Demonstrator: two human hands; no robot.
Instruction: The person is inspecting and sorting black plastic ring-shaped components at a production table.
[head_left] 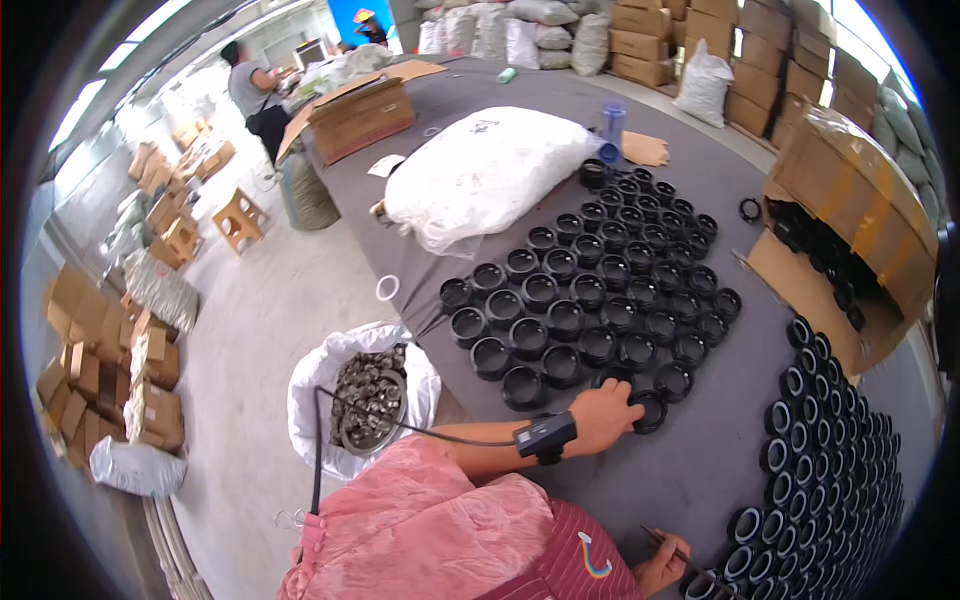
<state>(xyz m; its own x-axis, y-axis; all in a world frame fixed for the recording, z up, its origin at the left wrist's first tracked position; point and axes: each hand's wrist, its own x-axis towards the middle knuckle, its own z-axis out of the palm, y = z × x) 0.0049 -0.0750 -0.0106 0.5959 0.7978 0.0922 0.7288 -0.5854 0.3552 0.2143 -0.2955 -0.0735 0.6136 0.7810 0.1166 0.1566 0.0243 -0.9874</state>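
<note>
My left hand, with a dark box strapped at its wrist, reaches over the grey table. Its fingers are closed on the near rim of a black plastic ring at the front of a group. Several more open, cup-like black rings stand close together in rows just beyond it. Low in the view, my right hand is closed round a thin dark pointed tool, whose kind I cannot make out. Right of that hand lies a large field of narrower black rings in tight rows.
A tipped cardboard box with black parts inside stands at the right. Beyond the rings lie a full white bag and a blue clear bottle. A white sack of dark scraps stands at the table's left edge. Another person stands far left.
</note>
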